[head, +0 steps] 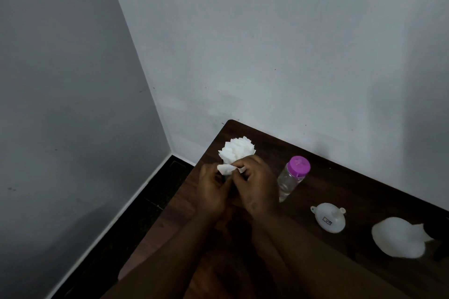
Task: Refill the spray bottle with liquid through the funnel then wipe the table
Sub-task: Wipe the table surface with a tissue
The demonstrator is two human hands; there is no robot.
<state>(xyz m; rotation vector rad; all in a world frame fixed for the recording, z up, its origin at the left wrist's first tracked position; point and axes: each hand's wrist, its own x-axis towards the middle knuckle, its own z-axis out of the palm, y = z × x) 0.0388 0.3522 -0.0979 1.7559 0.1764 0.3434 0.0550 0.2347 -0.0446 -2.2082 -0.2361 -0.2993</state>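
Note:
Both hands meet at the far left corner of the dark wooden table [340, 184]. My left hand [213, 189] and my right hand [255, 184] pinch one white tissue [226, 168] between their fingertips. Just behind them stands a fanned bundle of white tissues [237, 150], its holder hidden by my hands. A clear bottle with a purple cap [292, 177] stands right of my right hand, holding some clear liquid. A white funnel [329, 219] lies on its side further right. A white spray bottle [398, 238] lies at the right edge, its dark head cut off.
The table sits in a room corner against grey-white walls [267, 56]. Its left edge drops to a dark floor [145, 213] with a white skirting strip. My forearms cross the near part of the table.

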